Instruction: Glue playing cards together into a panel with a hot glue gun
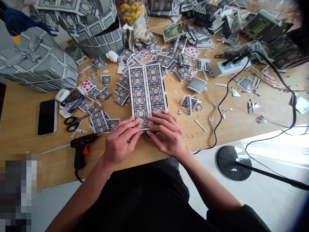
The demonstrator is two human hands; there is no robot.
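Pressing card panel (147, 93) | left hand (120, 140) | right hand (167, 132) | flat on table (24, 129)

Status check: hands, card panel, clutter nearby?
Left hand and right hand both flat on near end of card panel. Panel lies on table. Loose cards, scissors, glue gun left of it.

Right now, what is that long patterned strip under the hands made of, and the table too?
The long strip looks like playing cards joined edge to edge: thin coated card with a printed back pattern and a slight sheen. Both the left hand and right hand press its near end. The table looks like wood or wood-look laminate, judging by its grain lines.
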